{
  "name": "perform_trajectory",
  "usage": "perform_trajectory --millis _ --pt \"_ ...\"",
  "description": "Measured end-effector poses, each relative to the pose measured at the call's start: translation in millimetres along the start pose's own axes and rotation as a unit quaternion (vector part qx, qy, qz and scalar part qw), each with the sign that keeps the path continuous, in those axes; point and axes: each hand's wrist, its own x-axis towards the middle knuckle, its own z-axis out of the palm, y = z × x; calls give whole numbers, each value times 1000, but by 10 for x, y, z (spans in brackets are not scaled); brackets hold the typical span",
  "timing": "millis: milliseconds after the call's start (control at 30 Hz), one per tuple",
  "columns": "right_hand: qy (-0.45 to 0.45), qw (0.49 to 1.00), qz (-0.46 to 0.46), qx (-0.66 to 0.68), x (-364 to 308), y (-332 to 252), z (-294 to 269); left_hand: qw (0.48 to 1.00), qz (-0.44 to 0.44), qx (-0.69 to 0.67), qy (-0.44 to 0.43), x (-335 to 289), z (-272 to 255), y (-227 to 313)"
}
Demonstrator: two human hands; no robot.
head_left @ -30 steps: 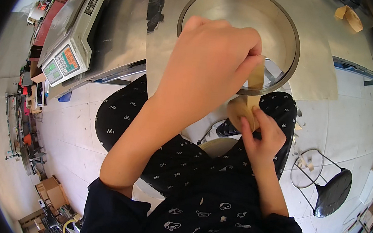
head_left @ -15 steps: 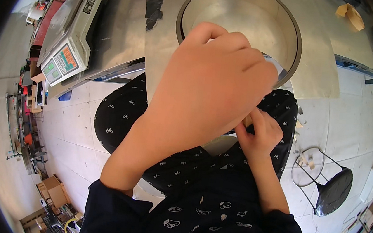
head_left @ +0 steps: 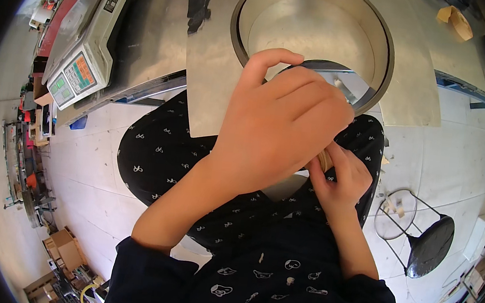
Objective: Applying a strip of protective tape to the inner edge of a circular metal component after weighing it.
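Observation:
My left hand is bent over the near rim of a large round hoop with a dark edge and a pale inner wall. Its fingers curl downward, one of them raised and hooked over, and their tips are hidden. Past the knuckles shows a shiny, mirror-like piece with a dark curved border. Just below, my right hand pinches what looks like a tan tape roll, mostly covered by my left hand.
A metal table bears the hoop and a weighing scale at left. A dark tape patch lies beside the hoop. A tan strip roll sits far right. A black stool stands on the floor at right.
My left hand has tilted and drawn slightly down, with one finger now lifted away from the others. More of the shiny piece shows. My right hand stays almost in place.

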Motion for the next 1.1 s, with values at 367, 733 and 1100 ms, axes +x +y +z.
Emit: perform_trajectory --millis 367,733,1100 --pt "-73 996 -6 -41 66 -290 -757 997 22 33 68 -101 108 -50" --pt "-99 992 -56 -46 981 -714 -1288 992 -18 -53 117 -175 170 -52" --pt "-73 992 67 -84 1368 -791 -1080 987 -40 -83 130 -214 186 -69"
